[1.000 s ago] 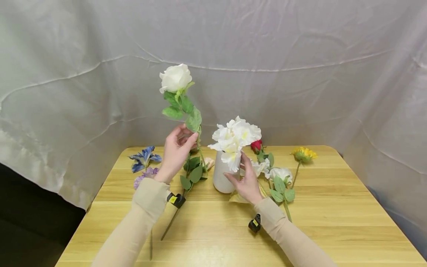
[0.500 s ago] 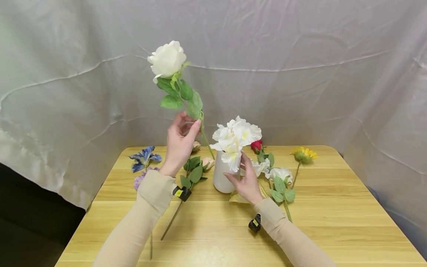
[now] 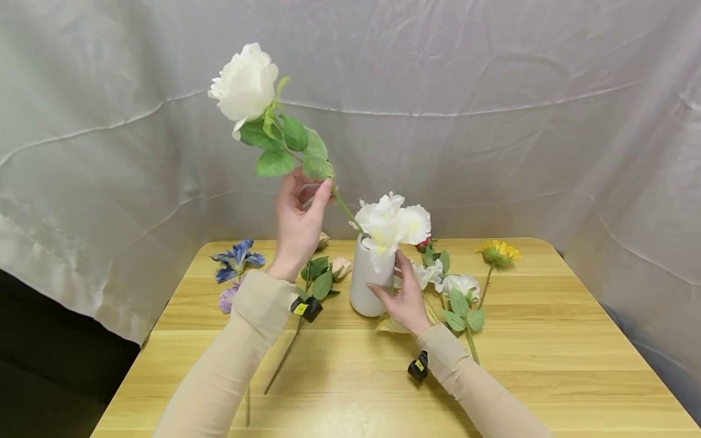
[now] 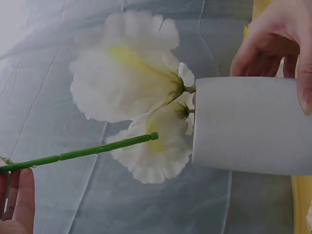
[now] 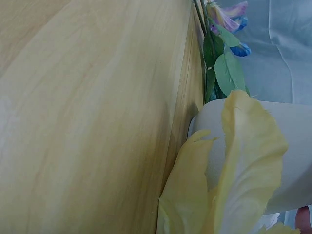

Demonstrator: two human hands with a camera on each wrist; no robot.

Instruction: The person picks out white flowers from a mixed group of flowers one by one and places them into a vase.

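Observation:
My left hand (image 3: pixel 298 219) pinches the stem of a white rose (image 3: pixel 244 85) just below its leaves. The rose leans up and left, its bare stem slanting down toward the mouth of a white vase (image 3: pixel 368 283). From the left wrist, the green stem's cut end (image 4: pixel 153 136) shows outside the vase, in front of white ruffled petals. The vase stands upright on the table, holding white ruffled flowers (image 3: pixel 391 222) that look like irises. My right hand (image 3: pixel 408 298) grips the vase's right side, thumb toward me and fingers behind.
Left of the vase lie a blue flower (image 3: pixel 237 261), a purple flower (image 3: pixel 229 298) and a leafy stem (image 3: pixel 322 283). On the right are a sunflower (image 3: pixel 498 252), a white flower (image 3: pixel 462 285) and a mostly hidden red bloom. Yellow petals (image 5: pixel 253 161) lie close by the vase. Grey cloth (image 3: pixel 493 134) hangs behind.
My left hand has risen, and the rose has tipped further left while its stem end came to the vase's mouth. The white flowers in the vase have shifted slightly; my right hand stays put.

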